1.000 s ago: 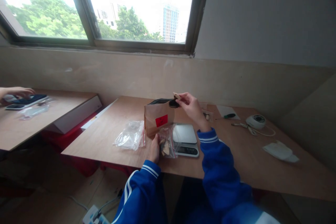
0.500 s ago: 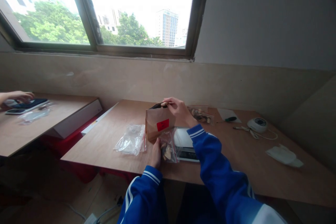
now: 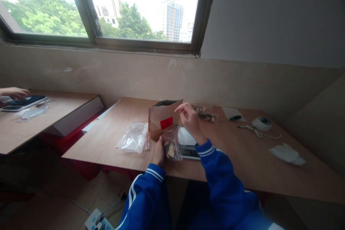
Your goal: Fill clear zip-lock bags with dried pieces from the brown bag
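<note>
1. in the lower middle of the frame, the left hand (image 3: pixel 158 151) grasps the near left edge of a see-through bag (image 3: pixel 170 148) holding pale and dark pieces. fingers are partly hidden; i cannot tell whether they also touch the paper behind. the grip probably steadies the limp plastic.
2. just right of that bag, a scale (image 3: pixel 187 136) sits on the tabletop (image 3: pixel 99 146), partly covered from view by the bag and a wrist; its place seems chosen to be within easy reach. i cannot read its display.
3. left of centre, flat plastic bags (image 3: pixel 132 138) lie beside the paper bag, apparently parked out of the way.
4. near the centre, the right hand (image 3: pixel 188 118) is loosely bent and part-open, with no piece visible between the fingers. it overlaps the paper's right edge; contact is unclear.
5. the brown paper bag (image 3: pixel 164 112) stands roughly upright at centre, mouth gaping upward, presumably so its inside is reachable; its red label (image 3: pixel 166 123) faces the wearer.
6. farther back, right of centre, lies another filled bag (image 3: pixel 207 114), seemingly set aside.
7. at far left, a co-worker's hand (image 3: pixel 16 93) is over a separate desk.
</note>
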Motion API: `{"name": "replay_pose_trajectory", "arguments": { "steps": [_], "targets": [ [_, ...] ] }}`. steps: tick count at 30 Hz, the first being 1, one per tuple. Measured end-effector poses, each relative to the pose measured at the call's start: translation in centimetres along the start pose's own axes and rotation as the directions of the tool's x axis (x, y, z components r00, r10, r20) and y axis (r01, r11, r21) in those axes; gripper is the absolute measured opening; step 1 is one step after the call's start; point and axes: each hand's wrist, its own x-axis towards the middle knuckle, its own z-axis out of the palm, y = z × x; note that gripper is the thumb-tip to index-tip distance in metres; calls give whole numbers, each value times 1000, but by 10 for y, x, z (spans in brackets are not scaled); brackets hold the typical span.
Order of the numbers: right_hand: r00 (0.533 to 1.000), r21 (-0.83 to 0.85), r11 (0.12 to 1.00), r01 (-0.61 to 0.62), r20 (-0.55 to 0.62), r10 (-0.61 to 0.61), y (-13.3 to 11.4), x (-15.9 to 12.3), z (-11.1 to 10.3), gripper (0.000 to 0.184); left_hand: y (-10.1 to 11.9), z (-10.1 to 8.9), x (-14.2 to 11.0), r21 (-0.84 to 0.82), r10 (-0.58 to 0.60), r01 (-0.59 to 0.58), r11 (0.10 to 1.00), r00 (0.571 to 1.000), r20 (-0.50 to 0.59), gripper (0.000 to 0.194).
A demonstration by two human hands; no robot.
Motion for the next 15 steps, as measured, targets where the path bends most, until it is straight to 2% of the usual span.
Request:
{"name": "replay_pose_trajectory", "arguments": {
  "steps": [3,5,7,8,10,13,15],
  "targets": [
    [972,37,972,-233,37,231,13,-27,-6,21,0,0,0,3,12,-12,1000,1000,-9,36],
    [904,79,904,-420,124,409,24,-44,-7,20,-1,-1,1,-3,-11,11,1000,1000,-15,37],
    [815,92,827,-555,261,518,32,-60,-4,21,-1,-1,1,-18,-37,36,999,999,-13,37],
    [780,80,810,-580,340,525,34,-67,-1,22,-1,-1,1,-27,-44,44,999,999,-7,38],
    [742,50,834,-549,487,460,33,-76,4,24,0,-1,1,-42,-47,47,998,999,10,38],
    [742,71,913,-402,610,279,25,-81,10,19,1,0,0,-57,-43,44,997,999,22,38],
    [739,104,939,-328,647,187,20,-80,11,27,1,1,-1,-64,-43,45,997,999,19,39]
  ]
}}
